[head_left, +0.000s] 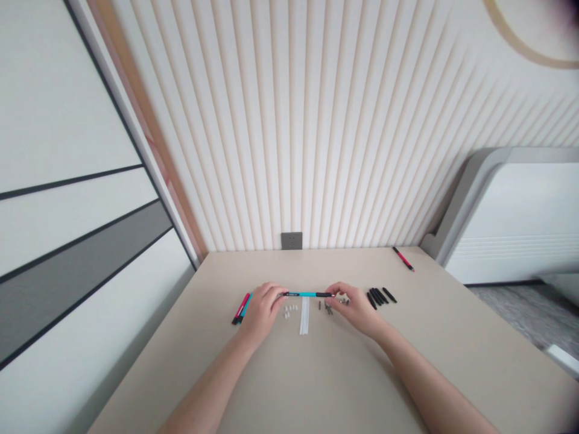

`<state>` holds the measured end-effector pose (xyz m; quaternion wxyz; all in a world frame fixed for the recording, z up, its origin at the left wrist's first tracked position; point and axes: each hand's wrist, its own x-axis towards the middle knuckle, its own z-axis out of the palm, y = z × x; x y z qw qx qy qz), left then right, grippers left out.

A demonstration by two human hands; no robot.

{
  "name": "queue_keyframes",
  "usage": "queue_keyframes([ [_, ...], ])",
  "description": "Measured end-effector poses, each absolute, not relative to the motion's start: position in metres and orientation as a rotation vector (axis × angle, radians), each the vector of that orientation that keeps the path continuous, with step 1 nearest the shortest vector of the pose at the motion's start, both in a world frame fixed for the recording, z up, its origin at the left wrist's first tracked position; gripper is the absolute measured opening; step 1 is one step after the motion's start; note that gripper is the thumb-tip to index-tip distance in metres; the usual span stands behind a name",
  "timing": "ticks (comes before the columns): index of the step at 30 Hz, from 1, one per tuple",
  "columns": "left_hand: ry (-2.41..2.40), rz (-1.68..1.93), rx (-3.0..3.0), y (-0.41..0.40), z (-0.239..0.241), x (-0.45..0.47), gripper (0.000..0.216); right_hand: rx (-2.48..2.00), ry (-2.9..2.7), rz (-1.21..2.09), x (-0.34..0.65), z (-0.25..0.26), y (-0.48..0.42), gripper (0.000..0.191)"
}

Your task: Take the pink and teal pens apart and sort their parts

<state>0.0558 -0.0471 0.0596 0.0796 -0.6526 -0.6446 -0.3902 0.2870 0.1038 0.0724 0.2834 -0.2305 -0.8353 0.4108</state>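
A blue and black pen [307, 295] is held level above the table between my two hands. My left hand [263, 306] pinches its left end, and my right hand [350, 305] grips the black right end between thumb and fingers. Below the pen lie thin white refill tubes [304, 316]. Small white plastic pieces [288, 312] are scattered beside my left hand. Small dark metal-looking parts [328, 308] lie by my right hand, which partly hides them.
Pink and blue pen barrels [242, 308] lie left of my left hand. Several short black pieces [380, 296] rest to the right. A red and black pen [403, 259] is near the table's back right corner. Behind the table [298, 386] stands a ribbed wall with a socket [292, 241].
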Motion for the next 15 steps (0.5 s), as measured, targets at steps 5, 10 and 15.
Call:
queue_keyframes([
  [5,-1.928,-1.122,-2.01,-0.0474,0.0598,0.0566,0.009,-0.677,-2.258,1.097,0.2855,0.0686,0.1036,0.048],
  [10,-1.933,-1.138,-1.989,-0.0476,0.061,0.0565,0.008,-0.589,-2.212,1.057,0.2879,0.0693,0.1078,0.026],
  [15,-1.918,-1.139,-2.002,-0.0471,0.0588,0.0551,0.007,-0.536,-2.266,0.993,0.2887,0.0702,0.1072,0.022],
])
